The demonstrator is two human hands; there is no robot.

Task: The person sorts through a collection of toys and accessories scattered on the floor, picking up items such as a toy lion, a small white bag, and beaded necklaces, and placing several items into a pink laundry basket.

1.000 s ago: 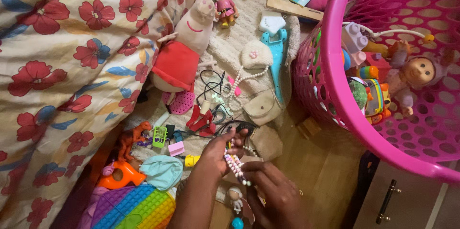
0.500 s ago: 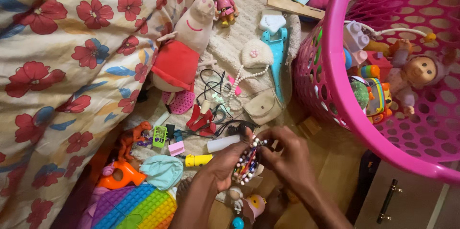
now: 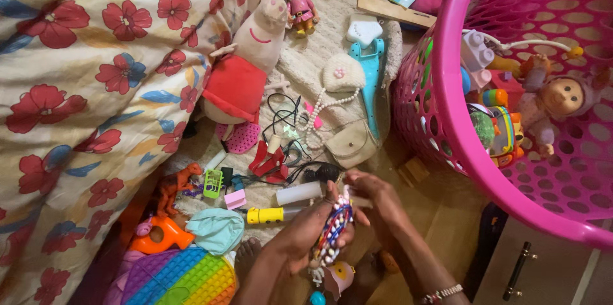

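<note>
My left hand (image 3: 300,231) holds a bunch of colourful beaded strings (image 3: 332,231) low in the middle of the view. My right hand (image 3: 377,206) meets it from the right, its fingers pinching the top of the same beads. Under the hands lie a small doll (image 3: 338,276), a white tube (image 3: 299,192) and a yellow toy torch (image 3: 265,215). A pig plush in a red dress (image 3: 246,62) lies further up on the rug.
A pink perforated basket (image 3: 447,88) at the right holds a doll (image 3: 562,100) and toys. A floral quilt (image 3: 83,75) fills the left. Scattered around: a rainbow pop mat (image 3: 182,276), orange toy (image 3: 159,235), brown dinosaur (image 3: 175,183), pearl necklace (image 3: 319,110), beige pouch (image 3: 350,142).
My right hand rose from below the beads to their upper right. The beaded strings went from a loose strand to a gathered bunch in my left hand.
</note>
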